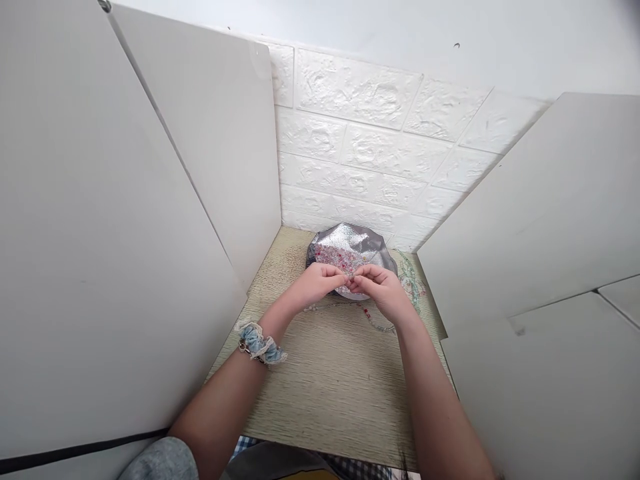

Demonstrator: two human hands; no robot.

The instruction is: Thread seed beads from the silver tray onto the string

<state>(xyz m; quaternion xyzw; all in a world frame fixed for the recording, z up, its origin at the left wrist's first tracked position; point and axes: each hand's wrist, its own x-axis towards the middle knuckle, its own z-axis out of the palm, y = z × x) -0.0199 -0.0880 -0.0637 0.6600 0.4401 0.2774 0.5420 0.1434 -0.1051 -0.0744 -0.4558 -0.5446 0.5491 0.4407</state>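
My left hand [319, 283] is drawn into a pinch, thumb and forefinger together, and my right hand [382, 289] matches it, the fingertips of the two meeting or almost meeting. Whatever sits between them is too tiny for me to make out, so I cannot tell what I am gripping. Both hands are over the near side of a silvery pouch [345, 235], which lies spread like a shallow dish toward the back of the table [330, 380], close to the white brick-patterned wall [370, 150]. Its inside is shiny and creased, and a heap of small beads [336, 256] lies in it, mostly pink and clear with some red ones among them; paler ones show lower down, partly behind my fingers. On the table in front of the pouch, a thin beaded strand [367, 313] runs below my hands and curves near my right wrist, with a few red beads along a mostly pale length. More strands of pale green beads [412, 280] lie to the right of the pouch, partly hidden by my right hand. A blue, lace-edged scrunchie [257, 341] circles my left forearm.
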